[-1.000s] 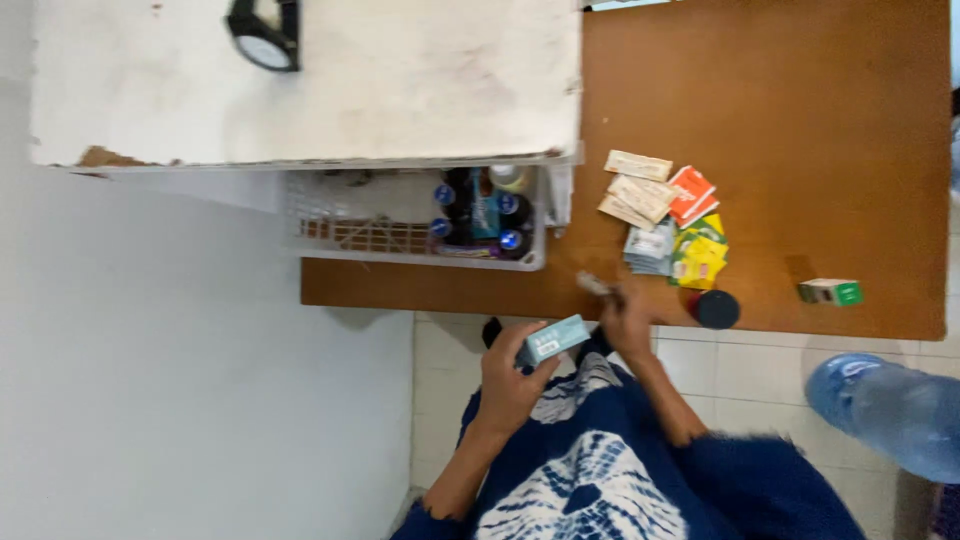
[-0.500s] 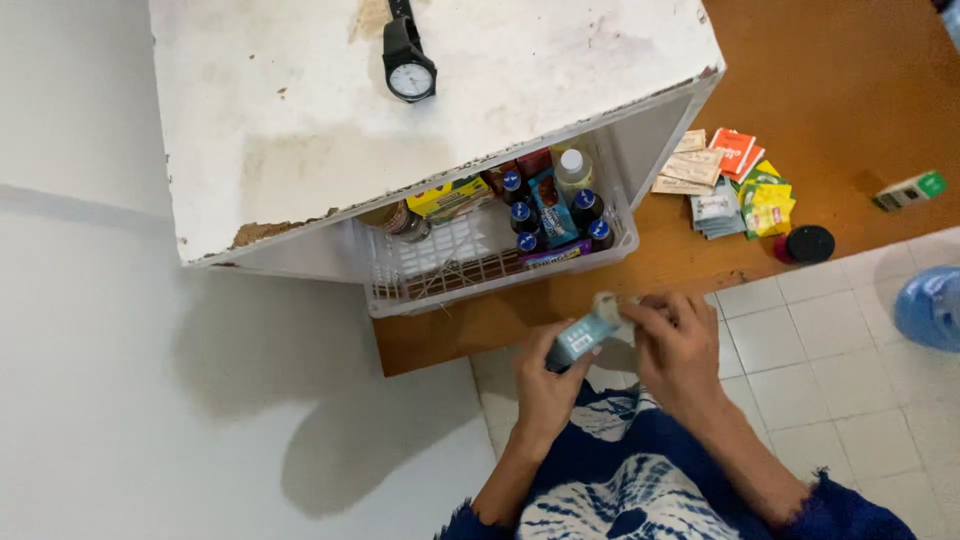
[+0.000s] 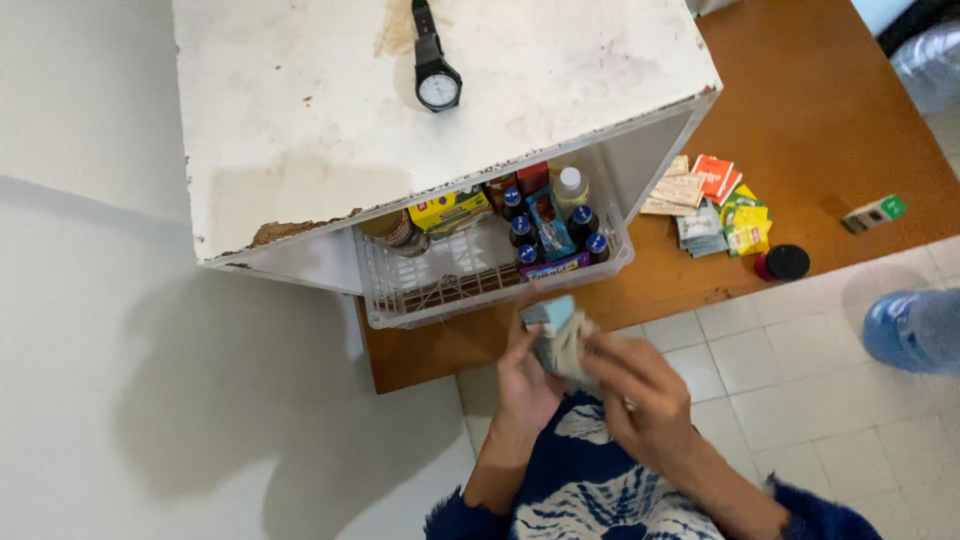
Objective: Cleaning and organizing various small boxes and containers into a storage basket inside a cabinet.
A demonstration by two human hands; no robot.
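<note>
My left hand (image 3: 525, 375) holds a small light-blue box (image 3: 549, 314) upright in front of me. My right hand (image 3: 635, 385) pinches a pale folded sachet or leaflet (image 3: 572, 348) right against that box. Both hands are just in front of a white plastic basket (image 3: 470, 297) that holds several small dark bottles with blue caps (image 3: 520, 232), a white-capped bottle (image 3: 571, 185), a yellow box and a jar. The basket sits under a worn white shelf top (image 3: 330, 150).
A black wristwatch (image 3: 437, 80) lies on the white top. On the brown table (image 3: 830, 110) lie several sachets (image 3: 715, 205), a black-lidded jar (image 3: 785, 263) and a small green-and-white box (image 3: 873, 213). A blue water jug (image 3: 915, 330) stands on the tiled floor at right.
The view has swung and moved closer to the basket. My hands have come together, the box now stands more upright, and my right hand presses the pale sachet against it.
</note>
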